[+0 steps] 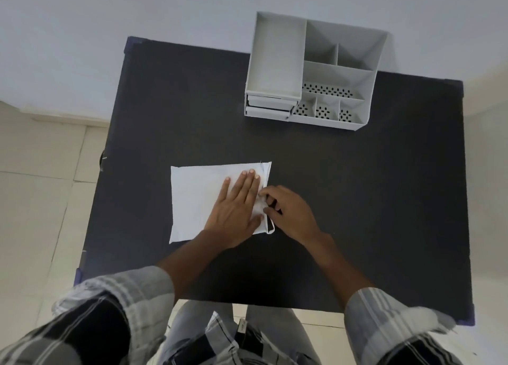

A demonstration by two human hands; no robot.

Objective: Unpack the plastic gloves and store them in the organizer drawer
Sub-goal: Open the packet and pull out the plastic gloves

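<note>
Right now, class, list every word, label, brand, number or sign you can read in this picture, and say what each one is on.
None can be read.
White packet: no print shows on its upper face.
Grey desk organizer: no lettering, only perforated holes.
Small tag on the shirt hem: too small and blurred to read.

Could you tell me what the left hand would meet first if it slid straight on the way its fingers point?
Probably the organizer. The left hand points up and right across the white packet, then bare table.
</note>
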